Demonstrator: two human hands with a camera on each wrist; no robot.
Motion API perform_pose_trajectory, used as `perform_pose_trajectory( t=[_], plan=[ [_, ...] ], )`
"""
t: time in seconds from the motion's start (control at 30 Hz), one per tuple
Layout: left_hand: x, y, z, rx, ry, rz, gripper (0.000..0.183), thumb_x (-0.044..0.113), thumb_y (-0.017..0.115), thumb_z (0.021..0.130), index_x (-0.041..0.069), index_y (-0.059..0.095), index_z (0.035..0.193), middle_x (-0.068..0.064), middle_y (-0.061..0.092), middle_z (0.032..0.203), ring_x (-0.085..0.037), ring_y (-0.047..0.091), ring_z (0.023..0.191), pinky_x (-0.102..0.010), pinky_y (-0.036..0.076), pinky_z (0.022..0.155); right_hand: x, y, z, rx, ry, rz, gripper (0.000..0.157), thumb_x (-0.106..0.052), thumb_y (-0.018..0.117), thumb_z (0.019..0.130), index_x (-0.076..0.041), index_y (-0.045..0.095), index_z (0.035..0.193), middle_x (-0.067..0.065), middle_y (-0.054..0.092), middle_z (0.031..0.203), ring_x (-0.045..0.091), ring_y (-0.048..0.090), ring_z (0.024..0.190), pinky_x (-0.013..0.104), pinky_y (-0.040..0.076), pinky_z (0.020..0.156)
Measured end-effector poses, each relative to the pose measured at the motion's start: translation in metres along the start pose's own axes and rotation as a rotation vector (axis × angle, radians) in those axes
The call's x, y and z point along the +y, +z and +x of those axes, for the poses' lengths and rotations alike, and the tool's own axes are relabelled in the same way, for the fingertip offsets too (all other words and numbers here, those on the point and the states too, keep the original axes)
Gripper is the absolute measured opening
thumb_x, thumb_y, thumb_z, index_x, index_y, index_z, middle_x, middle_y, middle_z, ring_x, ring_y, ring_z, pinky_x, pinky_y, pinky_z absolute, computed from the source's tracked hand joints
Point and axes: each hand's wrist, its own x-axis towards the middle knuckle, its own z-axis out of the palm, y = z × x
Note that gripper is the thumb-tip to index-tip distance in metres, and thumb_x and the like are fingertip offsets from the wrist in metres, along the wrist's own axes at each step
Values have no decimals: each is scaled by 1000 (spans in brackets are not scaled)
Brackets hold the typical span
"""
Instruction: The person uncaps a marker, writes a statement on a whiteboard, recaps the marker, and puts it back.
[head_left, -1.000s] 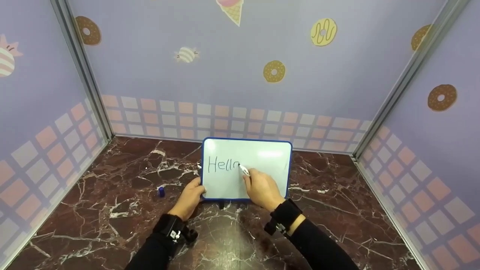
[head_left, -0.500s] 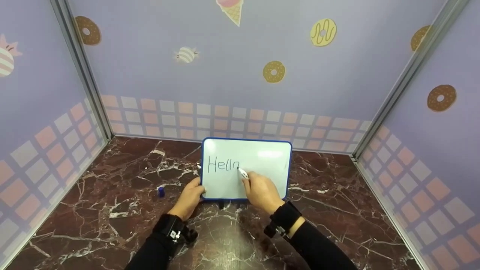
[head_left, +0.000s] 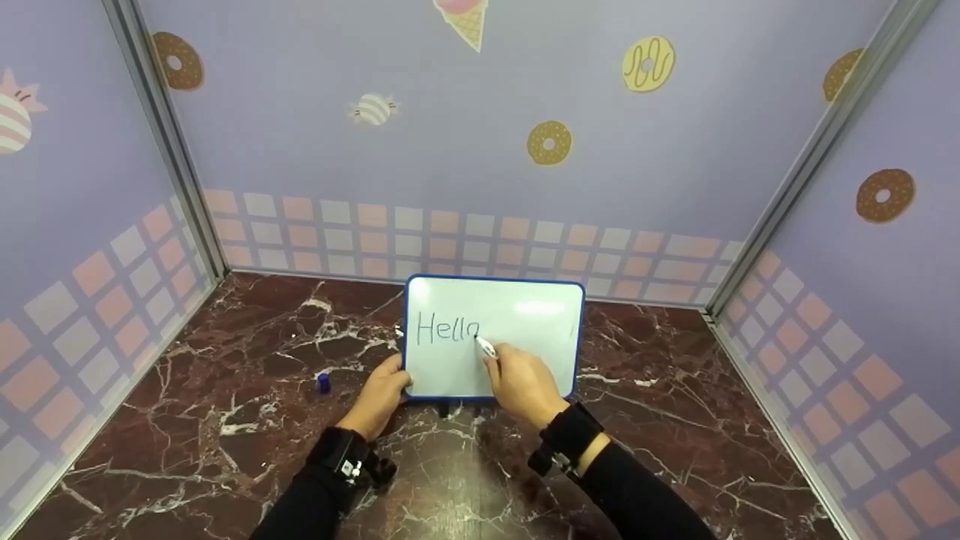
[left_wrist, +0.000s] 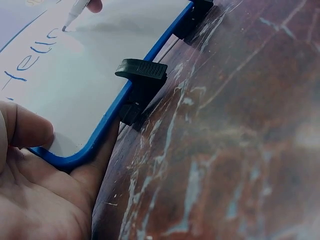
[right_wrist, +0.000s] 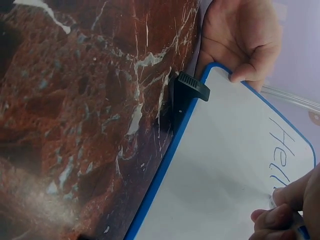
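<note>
A small whiteboard [head_left: 442, 375] with a blue frame leans on the tabletop, "Hello"-like handwriting [head_left: 448, 328] on its left half, the last letter not fully closed. Its lower left corner is held by my left hand [head_left: 379, 394]; the left wrist view shows the thumb [left_wrist: 32, 131] on the front and fingers behind. My right hand [head_left: 525, 381] pinches a white marker [head_left: 487, 347], whose dark tip touches the board at the last letter. In the right wrist view the curled fingers [right_wrist: 280, 220] hide most of the marker.
A blue marker cap [head_left: 323, 383] stands on the dark marbled table [head_left: 225, 435], left of the left hand. Black clips [left_wrist: 142, 85] grip the board's bottom edge. Behind the board rises a purple patterned wall [head_left: 465, 165], with side walls at left and right.
The marker tip has moved slightly down and left, drawing more of the last letter's curve. In the last half second hardly anything has shifted. The left hand keeps its place.
</note>
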Motion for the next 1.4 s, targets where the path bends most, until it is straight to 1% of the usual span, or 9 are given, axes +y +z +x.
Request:
perform_pose_trajectory(
  t=[0.23,0.4,0.6,0.8,0.97,1.17,1.4],
  plan=[
    [-1,-1,0,-6,-9,-11,55,-10,47,88,-12,59,141,-24,69,132,-29,69,110,-37,58,90,-1,0,-1,26,-40,-8,17,-18,63,111,-4,67,102,2,60,77,19,54,63,41,50,58],
    [1,-1,0,-10,-6,-17,55,-10,47,87,-13,59,141,-24,69,131,-29,69,110,-37,59,90,-4,0,0,18,-40,-17,17,-18,63,111,-4,67,102,3,62,78,19,55,64,42,51,59],
    [0,-1,1,-2,-1,-33,53,-12,46,87,-14,60,138,-23,71,128,-29,69,109,-36,58,90,-5,1,2,13,-44,-8,17,-18,63,111,-4,67,103,2,61,79,18,53,64,40,51,59],
    [1,0,0,6,4,-14,51,-10,48,87,-14,61,136,-23,72,128,-30,69,109,-37,59,88,-6,1,2,16,-48,-1,17,-18,63,112,-3,68,103,2,61,78,18,53,63,38,50,58],
    [1,0,0,-5,-1,-22,52,-11,47,87,-13,61,137,-24,72,128,-30,70,109,-37,59,89,-7,1,3,19,-51,5,17,-18,63,112,-3,68,105,2,61,79,17,53,64,38,50,58],
    [1,0,-1,-8,-6,-15,53,-10,47,88,-13,60,139,-24,72,130,-30,70,110,-36,58,89,-8,1,5,-10,-27,5,18,-20,62,112,-5,67,104,-1,56,76,16,50,62,36,47,57],
    [1,-1,0,-8,-2,-18,52,-11,46,89,-14,59,139,-24,72,129,-30,70,108,-38,59,88,-9,-3,6,-25,-13,46,17,-20,61,113,-5,68,108,-2,58,77,14,51,62,34,47,56]
  ],
)
